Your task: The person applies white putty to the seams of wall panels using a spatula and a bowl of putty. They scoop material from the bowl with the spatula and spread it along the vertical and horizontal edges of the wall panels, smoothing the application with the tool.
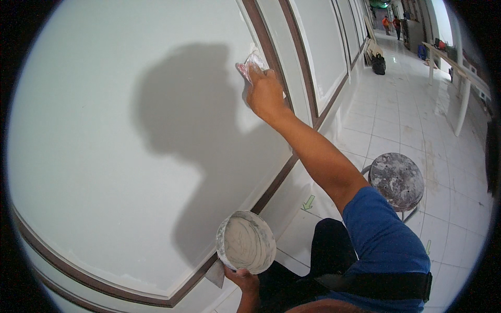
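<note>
My right hand point(266, 94) reaches up to the white wall panel point(94, 104), its fingers closed around a crumpled whitish rag point(254, 60) with reddish patches. The rag presses on the panel beside the brown trim strip point(269, 41); whether it is cloth or plastic is hard to make out. Low down, my left hand point(244, 279) grips the rim of a round bowl point(221, 241) smeared with pale putty point(245, 242). Beneath the bowl, next to that hand, sticks out the triangular blade of a putty knife point(214, 275); its handle is hidden.
A paint-spattered round stool point(396, 180) stands on the tiled floor point(386, 115) to my right. Farther off are a black bag point(378, 64) by the wall, a long pale bench-like frame point(459, 99) and two people point(396, 27) down the corridor. My shadow falls across the panel.
</note>
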Demonstrator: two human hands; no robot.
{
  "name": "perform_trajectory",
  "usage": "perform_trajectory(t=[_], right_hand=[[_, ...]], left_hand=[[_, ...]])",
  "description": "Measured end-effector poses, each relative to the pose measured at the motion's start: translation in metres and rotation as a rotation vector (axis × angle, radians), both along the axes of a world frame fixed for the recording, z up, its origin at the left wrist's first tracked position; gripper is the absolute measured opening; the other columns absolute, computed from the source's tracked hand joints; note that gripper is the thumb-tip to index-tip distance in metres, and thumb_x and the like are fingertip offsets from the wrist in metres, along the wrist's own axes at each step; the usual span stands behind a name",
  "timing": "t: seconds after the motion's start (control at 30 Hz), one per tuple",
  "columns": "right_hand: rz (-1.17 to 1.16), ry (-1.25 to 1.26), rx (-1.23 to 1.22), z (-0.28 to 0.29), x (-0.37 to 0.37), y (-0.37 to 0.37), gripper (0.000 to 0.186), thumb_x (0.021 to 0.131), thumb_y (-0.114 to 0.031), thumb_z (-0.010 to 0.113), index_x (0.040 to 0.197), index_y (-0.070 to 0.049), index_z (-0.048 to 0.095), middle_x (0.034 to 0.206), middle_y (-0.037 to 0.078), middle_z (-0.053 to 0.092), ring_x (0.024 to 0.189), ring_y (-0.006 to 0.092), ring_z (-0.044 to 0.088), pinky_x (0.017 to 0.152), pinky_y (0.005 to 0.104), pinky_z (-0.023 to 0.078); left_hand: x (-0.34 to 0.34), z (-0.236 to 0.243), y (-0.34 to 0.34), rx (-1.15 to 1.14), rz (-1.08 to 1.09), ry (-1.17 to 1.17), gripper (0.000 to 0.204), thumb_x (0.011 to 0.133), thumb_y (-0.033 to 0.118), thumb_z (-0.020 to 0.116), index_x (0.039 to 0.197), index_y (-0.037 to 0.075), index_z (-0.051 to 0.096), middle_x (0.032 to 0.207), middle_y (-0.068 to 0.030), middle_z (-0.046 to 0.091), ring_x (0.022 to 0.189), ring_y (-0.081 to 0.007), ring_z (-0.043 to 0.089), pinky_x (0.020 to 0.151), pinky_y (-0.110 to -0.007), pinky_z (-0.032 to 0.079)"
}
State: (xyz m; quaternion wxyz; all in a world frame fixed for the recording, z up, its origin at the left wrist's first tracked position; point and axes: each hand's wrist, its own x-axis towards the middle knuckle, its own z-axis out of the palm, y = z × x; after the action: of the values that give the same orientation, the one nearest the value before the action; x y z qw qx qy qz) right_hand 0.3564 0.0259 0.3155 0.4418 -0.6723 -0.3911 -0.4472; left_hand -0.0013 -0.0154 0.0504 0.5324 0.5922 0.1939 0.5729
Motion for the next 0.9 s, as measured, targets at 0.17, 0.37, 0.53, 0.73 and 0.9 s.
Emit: perform_trajectory(t=[0.17,0.37,0.53,0.73,0.9], right_hand=[[0.013,0.0,0.016,-0.034,0.002,0.003,0.056,0.074,-0.004,0.058,0.129,0.006,0.051,0.127,0.021,0.057,0.101,0.0395,0.055,0.085,0.0443,0.051],[0.079,0.081,0.007,-0.08,-0.015,-0.002,0.061,0.073,-0.004,0.058,0.132,0.006,0.047,0.123,0.022,0.058,0.097,0.0396,0.054,0.085,0.044,0.05],[0.363,0.131,0.029,-0.098,-0.048,-0.043,0.06,0.075,-0.002,0.056,0.134,0.003,0.046,0.109,0.024,0.062,0.091,0.0398,0.056,0.082,0.0436,0.049],[0.359,0.405,0.412,-0.097,0.009,-0.065,0.037,0.084,-0.003,0.053,0.12,0.003,0.056,0.087,0.023,0.066,0.077,0.036,0.064,0.075,0.041,0.051],[0.632,1.053,0.617,-0.124,0.013,-0.068,0.022,0.088,-0.001,0.051,0.104,0.006,0.063,0.087,0.008,0.065,0.074,0.0155,0.062,0.067,0.0298,0.05]], left_hand=[[0.001,0.004,-0.005,0.038,0.003,0.099,0.099,0.082,0.078,0.043,0.13,-0.009,0.04,0.128,-0.0198,0.048,0.118,-0.0254,0.051,0.098,-0.04,0.046],[0.012,0.01,-0.009,0.042,0.112,0.127,0.101,0.083,0.079,0.036,0.129,-0.01,0.04,0.125,-0.0211,0.049,0.117,-0.0276,0.051,0.098,-0.042,0.044],[0.004,0.013,-0.004,0.117,0.031,0.238,0.105,0.081,0.082,0.036,0.134,-0.009,0.032,0.132,-0.0206,0.042,0.121,-0.0286,0.048,0.099,-0.044,0.043],[-0.002,-0.021,0.006,0.105,0.057,0.265,0.095,0.088,0.074,0.034,0.137,-0.007,0.028,0.135,-0.0219,0.036,0.125,-0.0315,0.043,0.105,-0.046,0.036],[-0.004,-0.02,0.004,0.186,0.023,0.316,0.085,0.095,0.065,0.029,0.141,-0.006,0.019,0.138,-0.0224,0.03,0.131,-0.0312,0.035,0.109,-0.047,0.029]])
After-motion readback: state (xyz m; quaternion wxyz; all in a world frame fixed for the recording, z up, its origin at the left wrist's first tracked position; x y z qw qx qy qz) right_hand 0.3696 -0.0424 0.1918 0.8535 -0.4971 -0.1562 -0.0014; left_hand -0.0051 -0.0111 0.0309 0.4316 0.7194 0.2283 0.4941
